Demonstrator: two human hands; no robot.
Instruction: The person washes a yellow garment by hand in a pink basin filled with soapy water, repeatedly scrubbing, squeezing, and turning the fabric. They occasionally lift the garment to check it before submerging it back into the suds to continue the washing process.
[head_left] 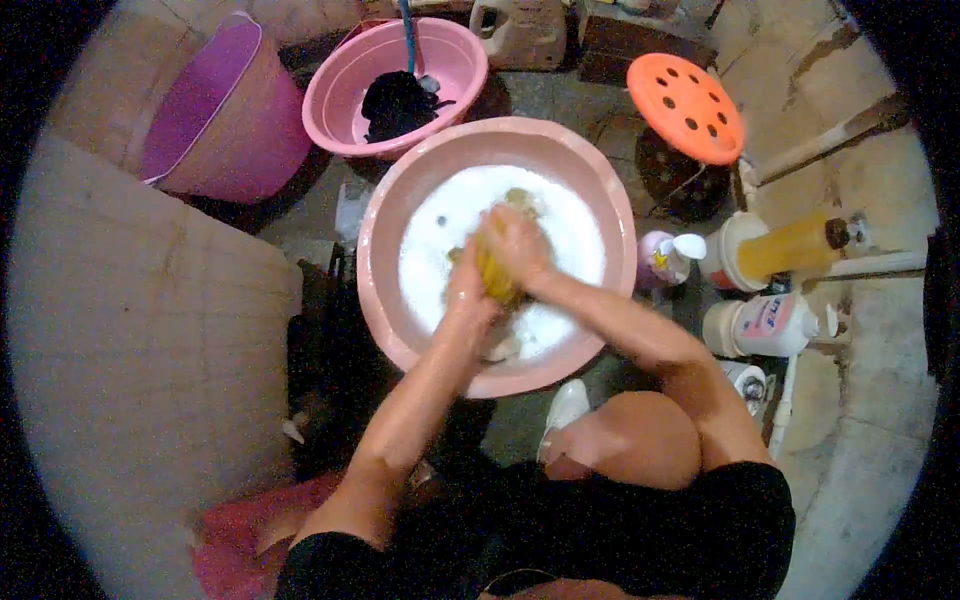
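While both hands work over the suds, the left grip (470, 285) and the right grip (522, 245) stand clamped together on one yellow cloth (491, 268), bunched between them above the middle of the large basin (375, 240). The right is blurred; its separate fingers cannot be told.

Risks, as judged: wet, soapy cloth could slide out between the palms if the squeeze loosens; hard rubbing could throw foam (572, 230) over the rim; a knock from the right forearm or knee could tip the pump bottle (660, 258), which stands just beside the basin.

Count, outward:
- Hands: two, both on the cloth.
- Yellow cloth: one; whether the olive patches in the foam belong to it cannot be told.
- Large pink basin: one, foam-filled, on the floor (525, 98).
- Small basin (325, 100): one, pink, beyond the large one, holding one dark heap of fabric (398, 108) — pieces not countable — with one blue hose (409, 40) above.
- Bucket (265, 130): one, pink-purple, to the left.
- Perforated orange seat (685, 108): one, far right.
- Pump bottle: one.
- Amber bottle (790, 250): one.
- White labelled bottle (775, 325): one.
- Jerrycan (525, 38): one, at the back.
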